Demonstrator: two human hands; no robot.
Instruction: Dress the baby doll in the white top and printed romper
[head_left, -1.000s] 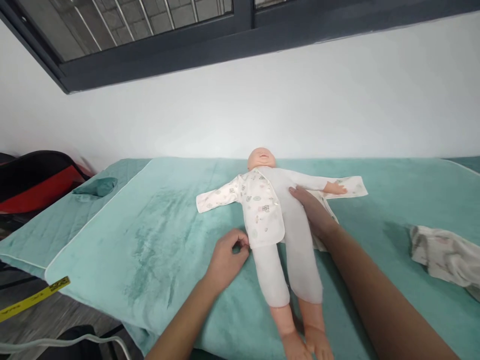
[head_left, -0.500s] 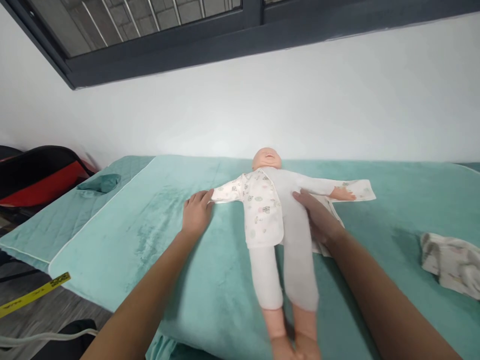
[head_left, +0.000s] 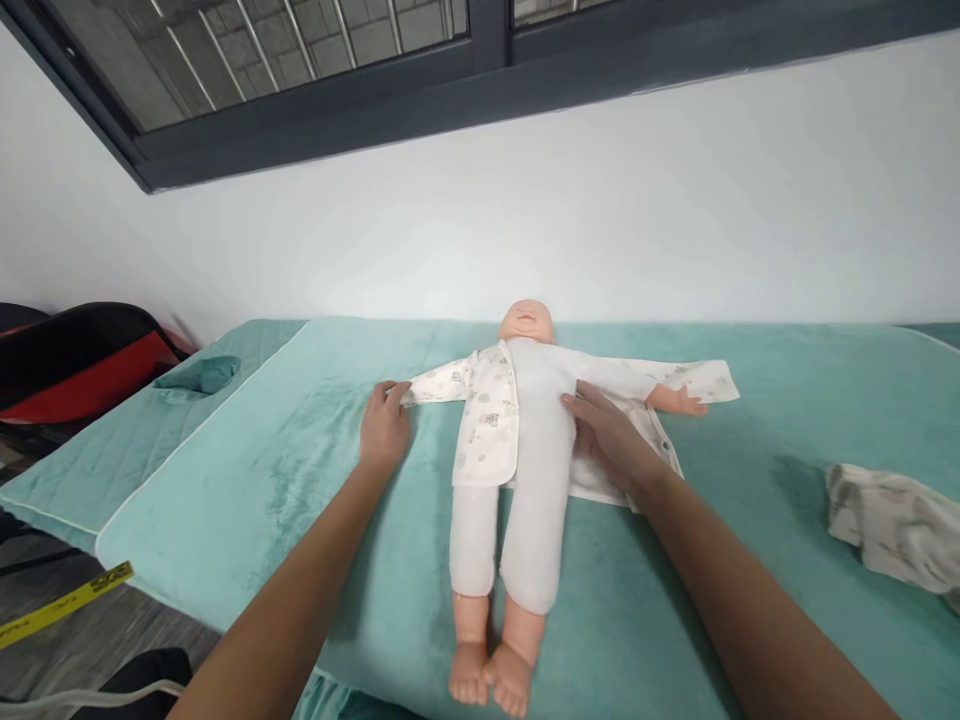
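Observation:
A baby doll (head_left: 525,470) lies on its back on a teal blanket (head_left: 300,480), head toward the wall, arms spread. It wears a white printed shirt (head_left: 484,420), open at the front, with one flap lying flat under its far side. My left hand (head_left: 384,430) pinches the cuff of the doll's sleeve on the left. My right hand (head_left: 611,440) lies flat with fingers stretched out on the doll's side and the open shirt flap.
A crumpled printed garment (head_left: 892,525) lies on the blanket at the right. A small teal cloth (head_left: 199,376) sits at the back left beside a red and black bag (head_left: 75,365). A yellow tape (head_left: 60,605) shows on the floor at left.
My left hand went from the shirt's lower hem up to the left sleeve cuff. The doll has shifted left and straightened, and the shirt front has opened wider.

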